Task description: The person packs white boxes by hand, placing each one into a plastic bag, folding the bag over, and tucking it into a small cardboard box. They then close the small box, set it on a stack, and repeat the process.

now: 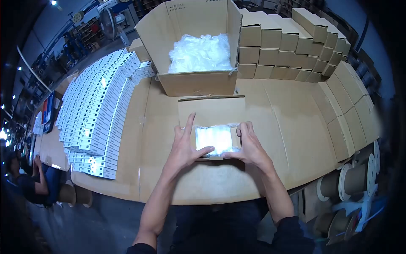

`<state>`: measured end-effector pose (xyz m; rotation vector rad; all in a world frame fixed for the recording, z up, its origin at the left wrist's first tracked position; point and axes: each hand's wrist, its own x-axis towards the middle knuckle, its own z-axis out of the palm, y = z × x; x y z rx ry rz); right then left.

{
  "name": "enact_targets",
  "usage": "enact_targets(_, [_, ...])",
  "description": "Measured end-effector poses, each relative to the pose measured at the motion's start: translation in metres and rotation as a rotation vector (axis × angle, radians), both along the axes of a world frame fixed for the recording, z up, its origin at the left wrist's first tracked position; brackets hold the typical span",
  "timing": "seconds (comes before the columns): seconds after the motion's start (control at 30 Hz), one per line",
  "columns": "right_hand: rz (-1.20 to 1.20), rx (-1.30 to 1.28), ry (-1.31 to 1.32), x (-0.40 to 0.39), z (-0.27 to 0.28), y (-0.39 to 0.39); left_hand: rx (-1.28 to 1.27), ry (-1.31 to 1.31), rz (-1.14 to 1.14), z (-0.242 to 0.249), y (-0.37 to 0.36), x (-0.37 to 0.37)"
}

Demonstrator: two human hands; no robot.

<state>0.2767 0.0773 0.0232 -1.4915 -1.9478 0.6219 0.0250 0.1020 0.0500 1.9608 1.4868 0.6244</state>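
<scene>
A small open cardboard box (211, 111) lies in front of me, its lid flap standing up at the back. Inside it is a bright white item (214, 139) with clear plastic wrap at its edges. My left hand (184, 146) is at the box's left side, fingers apart, its thumb touching the near left part of the white item. On the right side, my right hand (250, 146) grips the box, the thumb at the near edge and the fingers bent over the side wall.
Behind stands a large carton (198, 84) with clear plastic bags (201, 53). White labelled boxes (95, 114) are stacked left. Brown boxes (270, 38) line the back right and right edge. Spools (357, 178) stand lower right; another person (40, 182) sits far left.
</scene>
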Motion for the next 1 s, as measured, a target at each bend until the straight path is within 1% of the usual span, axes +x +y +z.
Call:
enact_targets(0.03, [-0.026,-0.016,-0.022,-0.002,0.000,0.000,-0.030,-0.018,0.000,0.002,-0.001,0.001])
enact_targets(0.2, [-0.167,-0.045,-0.158,-0.022,0.004,0.000,0.117,-0.031,0.023,-0.013,0.000,0.002])
enact_targets(0.33, [-0.295,-0.126,-0.176,-0.034,0.014,0.002,0.265,-0.075,0.039,-0.015,-0.006,0.005])
enact_targets(0.4, [-0.330,-0.182,-0.176,-0.036,0.015,0.001,0.449,-0.123,0.061,-0.026,-0.012,0.002])
enact_targets(0.43, [-0.356,-0.145,-0.209,-0.036,0.008,0.002,0.548,-0.151,0.072,-0.034,-0.012,0.003])
enact_targets(0.5, [-0.406,-0.081,-0.278,-0.034,-0.012,0.002,0.587,-0.573,0.075,-0.064,-0.013,0.006])
enact_targets(0.53, [-0.404,-0.139,-0.255,-0.033,-0.011,0.001,0.602,-0.785,0.075,-0.072,-0.013,0.008])
enact_targets(0.57, [-0.398,-0.199,-0.233,-0.033,-0.010,0.000,0.629,-0.831,0.055,-0.078,-0.014,0.006])
enact_targets(0.63, [-0.366,0.028,-0.040,-0.036,-0.011,-0.011,0.554,-0.803,0.098,-0.080,-0.025,0.003])
enact_targets(0.67, [-0.404,0.105,0.006,-0.039,-0.012,-0.016,0.528,-0.789,0.116,-0.079,-0.027,0.001])
enact_targets(0.7, [-0.442,0.182,0.054,-0.042,-0.013,-0.021,0.553,-0.559,0.101,-0.078,-0.027,-0.006])
enact_targets(0.73, [-0.480,0.256,0.102,-0.045,-0.016,-0.029,0.548,-0.558,0.106,-0.080,-0.029,-0.007])
enact_targets(0.77, [-0.617,0.221,0.371,-0.054,-0.022,-0.037,0.542,-0.561,0.110,-0.083,-0.031,-0.007])
enact_targets(0.87, [-0.626,0.344,0.813,-0.074,-0.046,-0.063,0.529,-0.595,0.109,-0.095,-0.032,-0.006])
enact_targets(0.9, [-0.563,0.252,0.616,-0.077,-0.043,-0.077,0.527,-0.588,0.110,-0.093,-0.033,-0.006])
enact_targets(0.93, [-0.517,0.373,0.441,-0.084,-0.038,-0.082,0.522,-0.579,0.109,-0.091,-0.034,-0.007])
enact_targets(1.0, [-0.534,0.373,0.353,-0.092,-0.042,-0.082,0.486,-0.623,0.117,-0.091,-0.036,-0.007])
